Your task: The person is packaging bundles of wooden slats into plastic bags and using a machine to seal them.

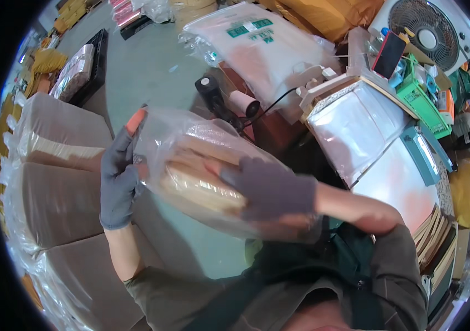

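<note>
A clear plastic bag [218,136] lies stretched in front of me, with wrapped tan bundles [201,186] inside its left half. My left hand [121,173], in a grey fingerless glove, grips the bag's left end with the fingertips near its upper corner. My right hand [272,188], gloved the same way and blurred, is over the bundles at the bag's right part; whether it is inside the bag or on top of it, I cannot tell. Beyond the bag stand a black device [214,93] and a pinkish roll [243,103].
Plastic-wrapped brown blocks [61,198] line the left side. At the right are a white-topped table [396,178], a teal metal box [421,155], a green basket [423,99] and a fan [425,37]. A large plastic package [255,45] lies ahead, near a black cable.
</note>
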